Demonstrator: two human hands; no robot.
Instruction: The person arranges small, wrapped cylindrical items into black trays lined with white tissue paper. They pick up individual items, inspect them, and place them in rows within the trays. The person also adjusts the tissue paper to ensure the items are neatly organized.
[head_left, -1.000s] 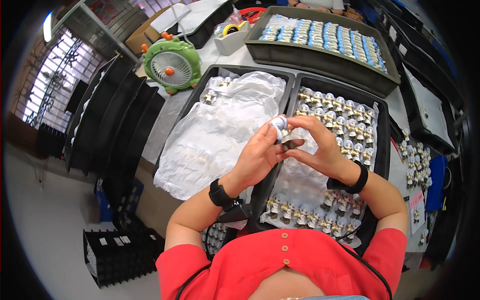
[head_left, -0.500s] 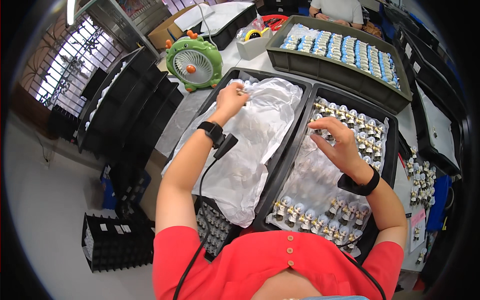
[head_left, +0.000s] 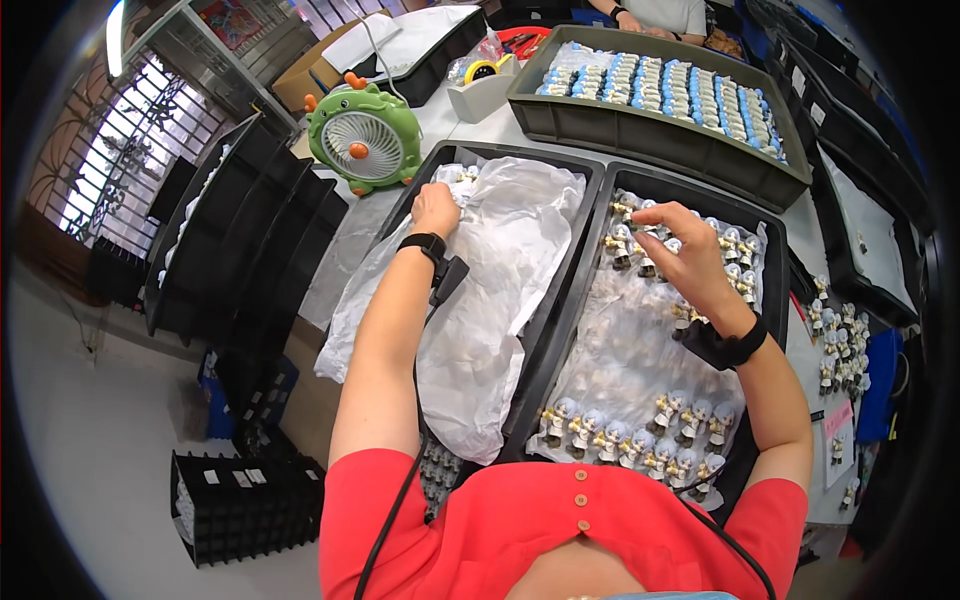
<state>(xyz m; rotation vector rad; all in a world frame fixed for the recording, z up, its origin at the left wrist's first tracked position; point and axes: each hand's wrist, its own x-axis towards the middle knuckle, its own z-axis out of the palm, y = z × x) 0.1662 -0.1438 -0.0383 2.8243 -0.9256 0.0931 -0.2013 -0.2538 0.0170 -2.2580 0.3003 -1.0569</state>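
Figurines (head_left: 618,246) could get knocked askew if my right hand (head_left: 690,252), empty with fingers parted, brushes them; I can't tell whether my left hand (head_left: 436,211) grips anything.

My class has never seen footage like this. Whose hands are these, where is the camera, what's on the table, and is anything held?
There's no machine: a person works bare-handed. Every picture comes from one wide fisheye camera on the person's head, looking down, so straight edges bend.

On the table, a white sheet covers much of the left tray; the right tray holds small figurines. Behind stand an olive bin and a green fan.

The left hand is at the left tray's far end; any grip is hidden. The right hand, over the right tray, shows nothing between thumb and finger.
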